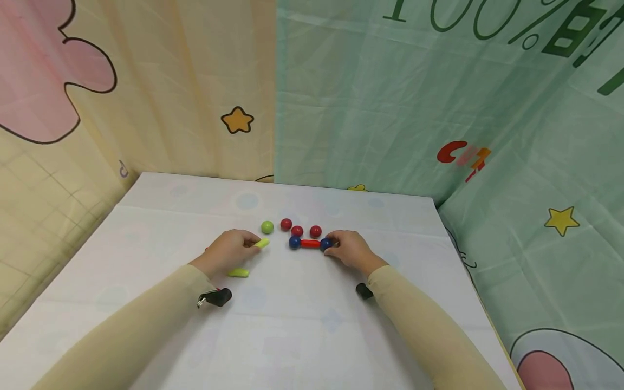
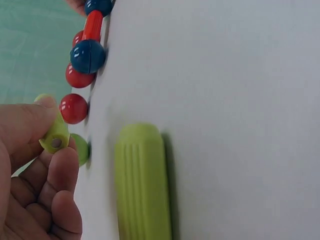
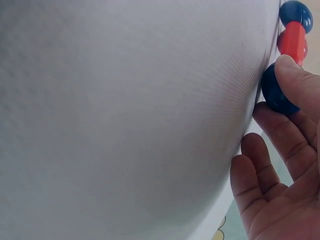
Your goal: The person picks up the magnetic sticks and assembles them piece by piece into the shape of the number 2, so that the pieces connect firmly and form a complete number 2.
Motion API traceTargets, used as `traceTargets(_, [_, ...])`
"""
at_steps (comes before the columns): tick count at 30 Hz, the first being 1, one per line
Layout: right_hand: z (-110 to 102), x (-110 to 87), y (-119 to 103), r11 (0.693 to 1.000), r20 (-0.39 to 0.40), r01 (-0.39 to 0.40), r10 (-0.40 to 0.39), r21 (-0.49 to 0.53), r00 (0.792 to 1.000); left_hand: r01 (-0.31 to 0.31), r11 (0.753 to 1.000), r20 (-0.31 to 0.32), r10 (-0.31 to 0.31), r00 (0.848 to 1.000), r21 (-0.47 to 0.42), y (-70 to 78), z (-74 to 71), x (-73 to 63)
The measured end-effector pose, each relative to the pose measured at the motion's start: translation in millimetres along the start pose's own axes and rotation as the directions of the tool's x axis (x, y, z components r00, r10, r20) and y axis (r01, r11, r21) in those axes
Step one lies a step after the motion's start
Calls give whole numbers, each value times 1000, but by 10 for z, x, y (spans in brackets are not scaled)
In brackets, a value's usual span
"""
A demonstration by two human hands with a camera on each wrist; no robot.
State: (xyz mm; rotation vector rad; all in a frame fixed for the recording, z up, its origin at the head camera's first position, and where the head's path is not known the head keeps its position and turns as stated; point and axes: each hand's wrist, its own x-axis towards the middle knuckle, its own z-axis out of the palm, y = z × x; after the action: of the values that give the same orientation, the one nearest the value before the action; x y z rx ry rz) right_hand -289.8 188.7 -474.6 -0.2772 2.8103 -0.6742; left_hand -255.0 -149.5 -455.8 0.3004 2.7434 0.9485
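Note:
My left hand (image 1: 228, 252) pinches a yellow-green magnetic rod (image 1: 263, 243) between thumb and fingers, and a round grey magnet shows in its end in the left wrist view. Below that hand another yellow-green rod (image 1: 239, 273) lies on the table. My right hand (image 1: 352, 250) holds the right blue ball (image 1: 325, 245) between thumb and fingers. This ball joins one end of a red magnetic rod (image 1: 310, 244), whose other end meets a second blue ball (image 1: 294, 242). In the right wrist view, the thumb crosses the held blue ball (image 3: 274, 90).
Behind the joined piece are red balls (image 1: 286, 224), (image 1: 297, 231), (image 1: 316, 231) and a green ball (image 1: 267, 227). Something red peeks out behind the left wrist, mostly hidden. A white cloth covers the table (image 1: 292, 336); printed curtains (image 1: 361, 108) hang behind it.

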Motion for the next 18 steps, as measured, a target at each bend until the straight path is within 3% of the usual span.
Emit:
traceTargets(7, [8,7,5,1000,0,5,-5,-7,1000,-1,997,6,2,1000,-76,120,204,14])
traceTargets(13, [-1,19,9,1000,1,10,-10,-9,1000,27,989,-11,-29,1000,-142,235,366,-1])
traceTargets(18, [-9,12,-1,1000,3,8,-8,-11,1000,83,967,2,-85,996,-240,337,486,-1])
